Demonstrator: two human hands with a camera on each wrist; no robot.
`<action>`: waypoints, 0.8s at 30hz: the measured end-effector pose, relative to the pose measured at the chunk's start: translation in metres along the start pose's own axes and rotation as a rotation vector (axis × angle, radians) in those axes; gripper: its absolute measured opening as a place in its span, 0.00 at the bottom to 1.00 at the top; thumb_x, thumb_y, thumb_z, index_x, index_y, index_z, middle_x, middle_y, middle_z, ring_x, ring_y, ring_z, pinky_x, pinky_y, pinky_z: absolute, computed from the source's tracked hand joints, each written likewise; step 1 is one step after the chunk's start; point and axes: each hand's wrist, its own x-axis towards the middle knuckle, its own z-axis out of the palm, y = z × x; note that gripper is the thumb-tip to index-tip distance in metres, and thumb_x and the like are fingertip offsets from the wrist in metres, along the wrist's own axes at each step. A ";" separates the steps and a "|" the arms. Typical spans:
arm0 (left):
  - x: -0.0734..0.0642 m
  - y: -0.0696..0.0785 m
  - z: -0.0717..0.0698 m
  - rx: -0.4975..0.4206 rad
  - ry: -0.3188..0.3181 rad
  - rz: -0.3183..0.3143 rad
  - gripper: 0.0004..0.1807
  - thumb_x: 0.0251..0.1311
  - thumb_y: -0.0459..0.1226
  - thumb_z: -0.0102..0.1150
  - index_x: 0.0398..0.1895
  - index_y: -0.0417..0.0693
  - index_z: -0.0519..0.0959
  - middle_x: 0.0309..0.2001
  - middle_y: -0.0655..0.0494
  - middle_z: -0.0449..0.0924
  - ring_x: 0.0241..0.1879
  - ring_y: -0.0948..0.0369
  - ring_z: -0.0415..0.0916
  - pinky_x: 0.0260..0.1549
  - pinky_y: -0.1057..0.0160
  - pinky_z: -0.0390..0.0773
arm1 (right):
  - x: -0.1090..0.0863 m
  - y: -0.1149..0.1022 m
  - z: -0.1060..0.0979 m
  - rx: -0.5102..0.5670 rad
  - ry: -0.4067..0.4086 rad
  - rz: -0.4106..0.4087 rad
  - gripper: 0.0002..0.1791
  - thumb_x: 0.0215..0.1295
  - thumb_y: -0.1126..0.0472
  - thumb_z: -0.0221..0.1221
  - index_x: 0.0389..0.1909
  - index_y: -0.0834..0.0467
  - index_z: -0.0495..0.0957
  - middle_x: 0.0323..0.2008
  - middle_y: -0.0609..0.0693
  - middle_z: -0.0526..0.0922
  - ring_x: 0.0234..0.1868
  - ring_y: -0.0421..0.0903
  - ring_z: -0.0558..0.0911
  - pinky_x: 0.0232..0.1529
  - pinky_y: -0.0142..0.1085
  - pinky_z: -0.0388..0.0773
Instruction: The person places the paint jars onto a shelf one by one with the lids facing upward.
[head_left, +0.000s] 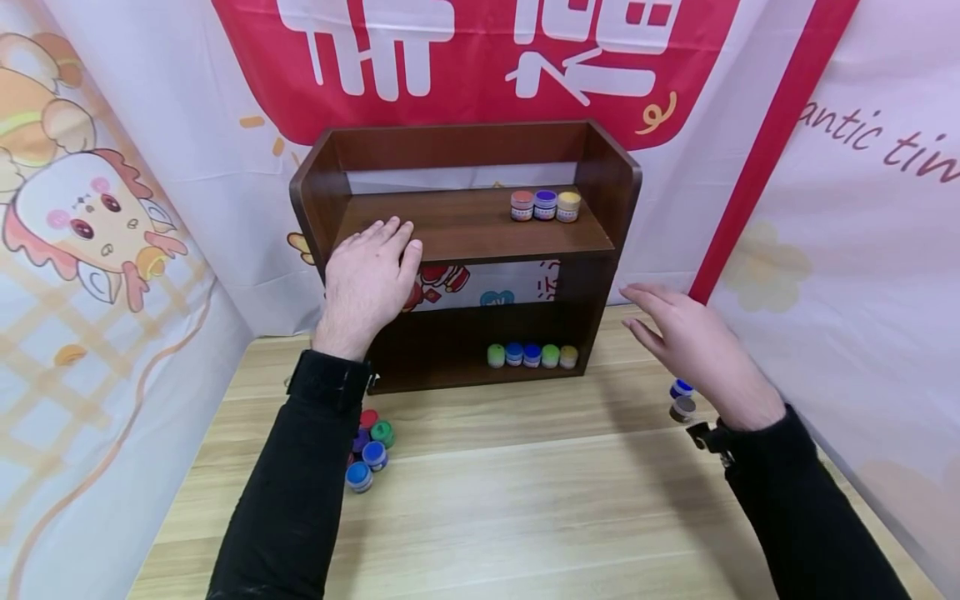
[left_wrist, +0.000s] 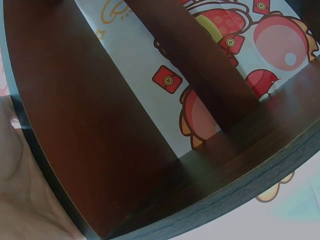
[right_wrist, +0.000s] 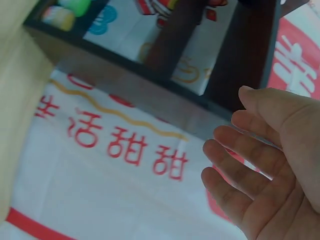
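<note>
A dark brown two-tier shelf (head_left: 457, 148) stands upright against the back cloth. My left hand (head_left: 367, 283) is at its left side, fingers straight over the left part of the upper board (head_left: 465, 229). In the left wrist view, part of the palm shows beside the shelf's edge (left_wrist: 37, 145). My right hand (head_left: 693, 346) is held off the shelf's right side, fingers extended and holding nothing; in the right wrist view its palm (right_wrist: 280, 185) faces the camera. Three small paint jars (head_left: 545, 205) stand in a row at the upper board's right end.
Several green, blue and yellowish jars (head_left: 532, 357) line the lower tier's right side. A cluster of jars (head_left: 375, 455) lies on the wooden table (head_left: 510, 508) by the left forearm. A blue jar (head_left: 680, 388) and a grey jar (head_left: 682, 408) sit near the right wrist. Printed cloths hang around.
</note>
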 end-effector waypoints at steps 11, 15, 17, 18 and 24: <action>0.000 -0.001 0.000 -0.002 0.000 -0.007 0.37 0.80 0.59 0.25 0.80 0.52 0.65 0.77 0.49 0.64 0.78 0.51 0.58 0.76 0.45 0.55 | -0.036 0.028 0.034 0.012 -0.039 0.021 0.26 0.67 0.60 0.68 0.64 0.66 0.79 0.58 0.65 0.83 0.59 0.62 0.82 0.60 0.58 0.78; 0.000 -0.001 0.001 -0.004 0.000 -0.007 0.37 0.80 0.59 0.24 0.80 0.52 0.65 0.77 0.49 0.64 0.78 0.51 0.58 0.76 0.45 0.54 | -0.050 0.037 0.048 0.021 -0.072 0.035 0.25 0.68 0.61 0.67 0.63 0.66 0.79 0.58 0.65 0.83 0.59 0.63 0.82 0.60 0.59 0.77; 0.000 -0.001 0.000 -0.007 0.002 -0.006 0.37 0.80 0.59 0.25 0.80 0.52 0.65 0.77 0.49 0.64 0.78 0.51 0.58 0.76 0.45 0.54 | -0.057 0.042 0.053 0.025 -0.099 0.052 0.25 0.68 0.61 0.66 0.63 0.66 0.79 0.57 0.66 0.83 0.59 0.63 0.81 0.59 0.60 0.77; 0.000 0.000 0.000 -0.007 0.002 -0.006 0.37 0.80 0.59 0.25 0.80 0.52 0.65 0.77 0.49 0.64 0.78 0.51 0.58 0.76 0.45 0.55 | -0.061 0.044 0.056 0.028 -0.113 0.061 0.24 0.68 0.61 0.66 0.62 0.66 0.79 0.57 0.66 0.83 0.59 0.63 0.81 0.59 0.60 0.77; -0.001 0.000 0.000 -0.003 0.001 -0.006 0.37 0.79 0.59 0.24 0.80 0.52 0.65 0.77 0.49 0.64 0.78 0.51 0.58 0.76 0.45 0.55 | -0.081 0.061 0.075 0.033 -0.199 0.102 0.24 0.66 0.64 0.67 0.61 0.67 0.79 0.56 0.67 0.83 0.58 0.64 0.81 0.58 0.60 0.78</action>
